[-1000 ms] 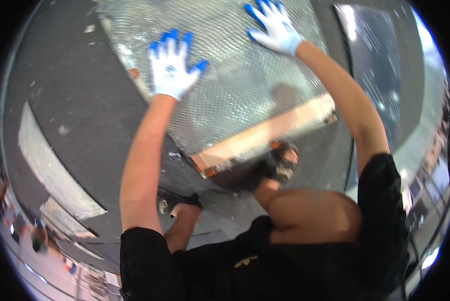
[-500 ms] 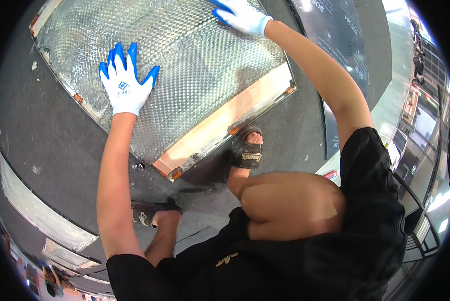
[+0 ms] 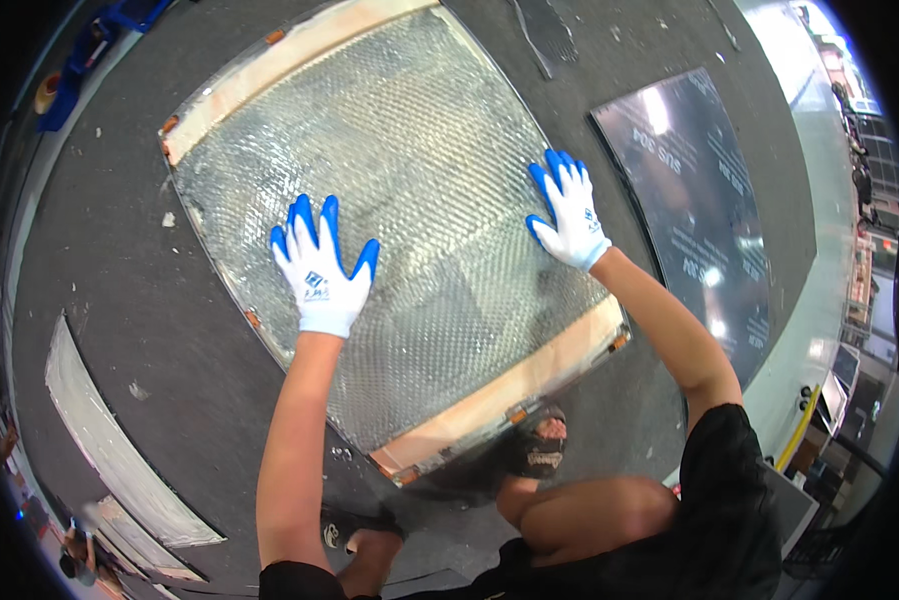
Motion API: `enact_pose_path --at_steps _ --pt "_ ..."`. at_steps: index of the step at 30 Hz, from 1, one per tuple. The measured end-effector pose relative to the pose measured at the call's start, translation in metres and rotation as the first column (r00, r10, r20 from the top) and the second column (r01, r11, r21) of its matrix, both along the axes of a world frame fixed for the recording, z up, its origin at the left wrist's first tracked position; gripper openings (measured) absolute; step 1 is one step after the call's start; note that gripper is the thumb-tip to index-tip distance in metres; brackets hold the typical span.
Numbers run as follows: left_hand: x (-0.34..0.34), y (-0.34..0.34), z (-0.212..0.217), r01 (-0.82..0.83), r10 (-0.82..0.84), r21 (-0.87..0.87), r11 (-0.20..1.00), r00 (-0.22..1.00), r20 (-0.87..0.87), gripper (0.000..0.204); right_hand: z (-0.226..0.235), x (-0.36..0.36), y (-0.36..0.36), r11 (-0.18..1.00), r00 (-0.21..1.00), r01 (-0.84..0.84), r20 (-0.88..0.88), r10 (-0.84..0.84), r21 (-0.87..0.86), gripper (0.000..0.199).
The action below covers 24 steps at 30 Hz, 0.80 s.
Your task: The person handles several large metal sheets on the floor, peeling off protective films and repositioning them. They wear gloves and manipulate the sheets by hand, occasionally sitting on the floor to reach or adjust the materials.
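Note:
In front of me lies a large flat panel (image 3: 439,215) faced with a silvery sheet of small raised cells. A pale wooden strip (image 3: 499,400) runs along its near edge and another wooden strip (image 3: 309,55) along its far edge. Small orange-brown blocks (image 3: 517,413) sit along its rim. My left hand (image 3: 324,265), in a white glove with blue fingertips, rests on the left part of the sheet, fingers spread. At the panel's right edge is my right hand (image 3: 569,215), gloved the same way, its fingers stretched out and holding nothing.
A dark, glossy film-covered sheet (image 3: 694,210) lies right of the panel. Curved pale strips (image 3: 119,440) lie on the grey floor at left. A dark scrap (image 3: 546,35) is beyond the panel. Blue items (image 3: 64,95) stand far left. My sandalled foot (image 3: 544,440) is near the panel's edge.
The view has shifted, so the panel's far edge now shows. My right hand has moved across the sheet to its right edge. My left hand stays spread on the left part.

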<state>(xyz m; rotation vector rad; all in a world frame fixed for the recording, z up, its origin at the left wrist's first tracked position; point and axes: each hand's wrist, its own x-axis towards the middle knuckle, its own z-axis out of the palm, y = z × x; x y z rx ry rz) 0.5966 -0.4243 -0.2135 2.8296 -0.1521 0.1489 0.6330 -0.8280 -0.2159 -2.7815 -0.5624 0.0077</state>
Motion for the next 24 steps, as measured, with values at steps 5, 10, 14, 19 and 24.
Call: enact_pose_path --at_steps 5,10,14,19,24 --pt "0.018 -0.006 -0.021 -0.068 0.078 0.102 0.992 0.991 -0.105 0.086 0.005 0.077 0.046 0.978 0.977 -0.197 0.095 0.19 0.063 0.074" --pt "0.017 0.001 -0.02 -0.077 0.081 0.04 0.996 0.991 -0.104 0.083 -0.002 0.204 0.097 0.987 0.937 -0.078 0.348 0.024 0.141 0.06" --pt "0.025 -0.001 -0.009 -0.096 0.111 0.069 0.993 0.955 -0.275 0.087 -0.005 0.267 0.085 0.884 0.85 0.4 0.264 -0.457 0.24 0.061" --pt "0.028 0.001 -0.007 -0.088 0.102 0.058 0.994 0.937 -0.333 0.089 -0.041 0.253 0.027 0.705 0.741 0.59 -0.083 -0.666 -0.394 0.094" --pt "0.025 0.003 -0.01 -0.094 0.099 0.031 0.995 0.933 -0.347 0.09 -0.093 0.254 -0.013 0.777 0.823 0.529 -0.019 -0.568 -0.341 0.091"
